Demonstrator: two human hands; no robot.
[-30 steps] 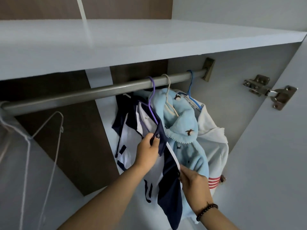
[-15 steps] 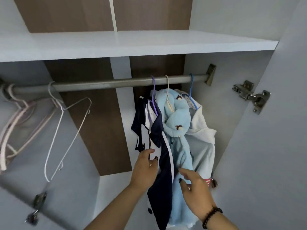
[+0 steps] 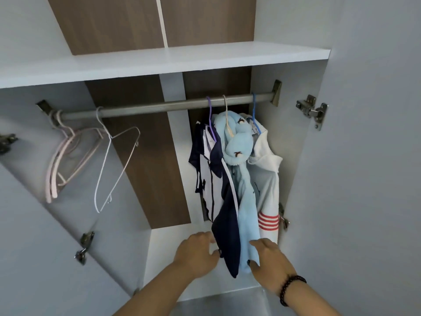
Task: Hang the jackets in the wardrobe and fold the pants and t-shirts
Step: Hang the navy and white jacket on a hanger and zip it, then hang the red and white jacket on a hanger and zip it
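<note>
Both hands have dropped from mid-jacket to the hems. Left hand (image 3: 197, 255) loosely open, fingertips at the navy-and-white jacket (image 3: 224, 201) hem; right hand (image 3: 271, 258) open, brushing the light blue jacket (image 3: 245, 179). Nothing gripped. Behind, white jacket (image 3: 268, 179) with red stripes; all three hang on the rail (image 3: 159, 108), right end. Spare hangers (image 3: 75, 153) left. Hanging looks done; folding probably next.

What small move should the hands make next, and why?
Probably draw both hands back out of the wardrobe: three jackets already hang on the rail, and the open hands only rest by their hems.
</note>
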